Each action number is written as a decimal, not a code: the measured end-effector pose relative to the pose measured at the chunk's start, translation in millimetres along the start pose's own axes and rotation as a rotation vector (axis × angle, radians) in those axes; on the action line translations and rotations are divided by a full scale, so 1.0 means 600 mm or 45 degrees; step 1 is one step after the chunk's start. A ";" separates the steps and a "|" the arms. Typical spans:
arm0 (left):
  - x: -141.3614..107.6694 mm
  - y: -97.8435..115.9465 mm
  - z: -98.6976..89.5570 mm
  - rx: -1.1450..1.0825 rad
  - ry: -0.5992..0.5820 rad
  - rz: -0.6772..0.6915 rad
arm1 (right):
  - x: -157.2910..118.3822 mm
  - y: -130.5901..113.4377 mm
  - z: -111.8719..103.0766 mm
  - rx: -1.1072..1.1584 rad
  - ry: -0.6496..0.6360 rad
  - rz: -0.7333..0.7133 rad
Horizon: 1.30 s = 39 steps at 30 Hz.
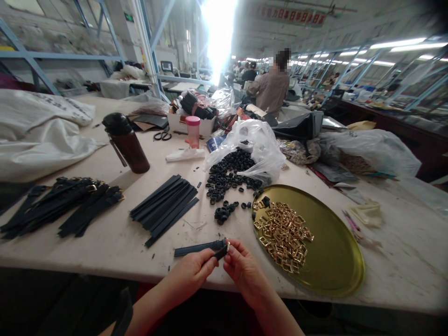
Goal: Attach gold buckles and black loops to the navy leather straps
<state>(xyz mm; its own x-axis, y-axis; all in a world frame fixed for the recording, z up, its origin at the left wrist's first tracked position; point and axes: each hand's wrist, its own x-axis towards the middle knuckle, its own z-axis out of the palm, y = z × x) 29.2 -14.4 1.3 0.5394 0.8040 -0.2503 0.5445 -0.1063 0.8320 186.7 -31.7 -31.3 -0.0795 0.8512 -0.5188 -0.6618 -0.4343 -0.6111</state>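
My left hand [199, 269] is closed around a dark strap [221, 253] close to the table's front edge. At the strap's end, my right hand [241, 265] pinches a small gold buckle [228, 246]. Just beyond my fingers lies another dark strap [196, 248], flat on the table. Right of my hands, a pile of gold buckles [285, 235] rests on a round gold tray [332, 247]. Black loops [224, 212] are scattered in front of me, spilling from a clear plastic bag [262, 144]. A stack of plain dark strips [164, 205] lies left of them.
Finished-looking straps with buckles [87, 200] lie in a heap at the left. Behind them stand a dark bottle [126, 142] and a pink-lidded cup [192, 131], with scissors [162, 135] between. Small snips [351, 223] lie right of the tray. A person [273, 86] stands farther back.
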 end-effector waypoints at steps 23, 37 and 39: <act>0.009 0.007 0.016 -0.458 -0.085 -0.096 | -0.011 0.028 -0.006 -0.653 -0.008 -0.520; 0.021 -0.018 0.028 -0.508 -0.039 -0.247 | -0.005 0.029 -0.007 -0.519 -0.090 -0.287; 0.020 -0.018 0.027 -0.535 -0.051 -0.239 | -0.007 0.025 -0.003 -0.530 -0.086 -0.292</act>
<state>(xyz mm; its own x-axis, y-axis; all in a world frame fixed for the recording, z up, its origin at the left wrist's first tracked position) 40.2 -12.8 -18.7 0.4856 0.7624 -0.4276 0.3317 0.2919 0.8971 178.3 -42.3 -39.3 -0.0234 0.9501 -0.3112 -0.3139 -0.3025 -0.9000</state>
